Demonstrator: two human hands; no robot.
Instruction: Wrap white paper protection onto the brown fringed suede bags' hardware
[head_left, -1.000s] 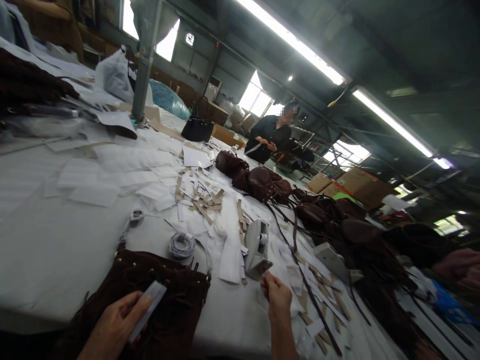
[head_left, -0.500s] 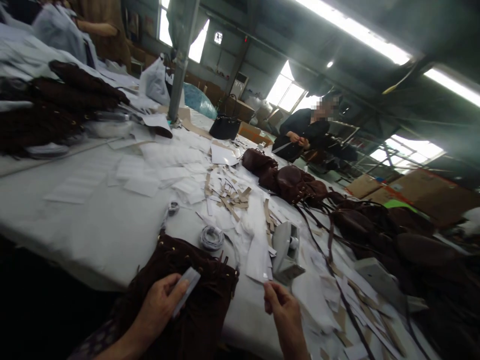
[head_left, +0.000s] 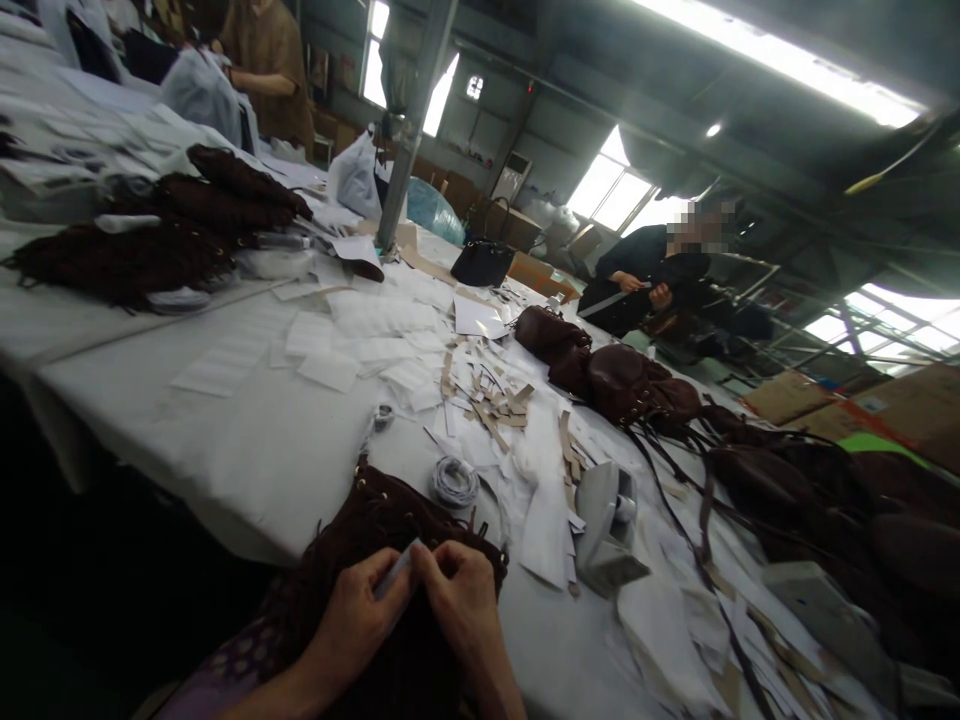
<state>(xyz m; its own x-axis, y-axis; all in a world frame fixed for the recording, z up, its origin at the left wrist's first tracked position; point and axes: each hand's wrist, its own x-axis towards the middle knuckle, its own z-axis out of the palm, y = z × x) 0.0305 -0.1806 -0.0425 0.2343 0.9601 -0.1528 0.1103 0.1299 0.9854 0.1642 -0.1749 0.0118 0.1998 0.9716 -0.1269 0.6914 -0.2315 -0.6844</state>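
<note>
1. The surface [head_left: 247, 450] is the largest thing here: a long white-covered bench that runs from the near edge away toward the far windows, strewn with paper.
2. Along its right side lies a row of dark brown leather bags [head_left: 622, 385] with loose straps; at its far left edge sits a heap of dark fringed pieces [head_left: 150, 240].
3. A co-worker in dark clothes [head_left: 637, 285] works at the far end, and another person in a tan top [head_left: 274, 60] stands beyond the far left corner.
4. At the near edge, under the person's own hands, lies the brown suede fringed bag [head_left: 367, 540], partly hanging over that edge.
5. Toward the middle of the surface are a scatter of white and tan paper strips [head_left: 487, 400], a grey tape dispenser [head_left: 607, 525] just right of the bag, and a coil of grey cord [head_left: 454, 482] just beyond it.
6. The left hand [head_left: 356, 620] holds a small pale grey card [head_left: 394, 573] above the bag, its fingers clamped on the card.
7. The right hand [head_left: 461, 605] has come across from near the tape dispenser, where it was half a second ago, and now meets the left hand; its fingers are pinched together at the card's upper edge, though I cannot tell what, if anything, they carry.
8. Both hands now work on the card together, close above the bag's top.
</note>
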